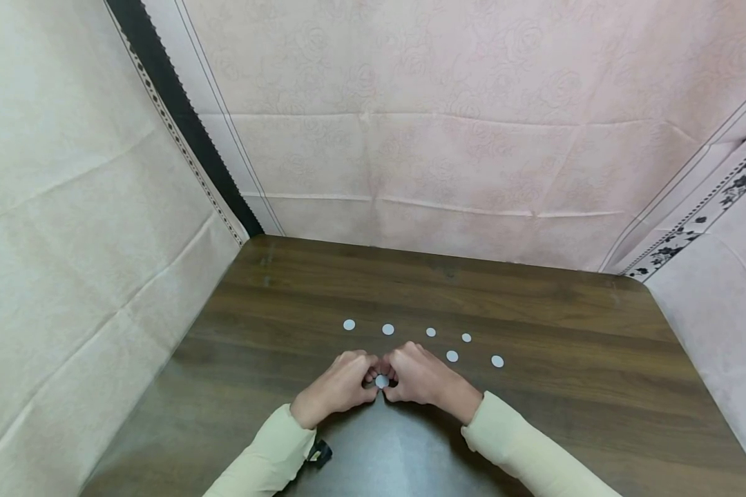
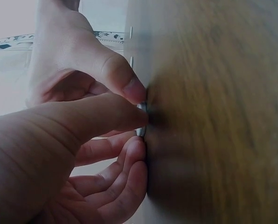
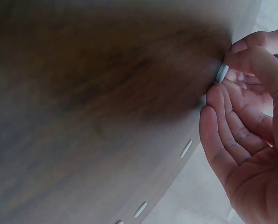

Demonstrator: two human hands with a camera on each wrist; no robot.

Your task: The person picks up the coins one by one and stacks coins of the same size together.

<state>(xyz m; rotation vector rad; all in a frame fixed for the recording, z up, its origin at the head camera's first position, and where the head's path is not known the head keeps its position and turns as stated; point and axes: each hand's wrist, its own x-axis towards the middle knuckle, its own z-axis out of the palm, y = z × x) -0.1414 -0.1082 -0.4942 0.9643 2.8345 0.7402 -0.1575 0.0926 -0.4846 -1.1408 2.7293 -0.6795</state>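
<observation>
A small round white disc (image 1: 382,381) lies on the wooden table between my two hands. My left hand (image 1: 342,382) grips it from the left with curled fingers, and my right hand (image 1: 419,376) from the right. Both thumbs sit at the disc's near edge, while the fingers curl round its far side. From the left wrist, the disc (image 2: 140,131) appears edge-on, partly hidden behind a thumb. Seen from the right wrist, the thin disc (image 3: 222,73) shows between thumb and fingertips, close against the tabletop.
Beyond the hands lie several more white discs, including one at the far left (image 1: 349,324) and one at the right (image 1: 497,361). The brown table (image 1: 566,414) ends at a pale patterned cloth (image 1: 410,166). Something small and black (image 1: 320,453) sits at the left sleeve cuff.
</observation>
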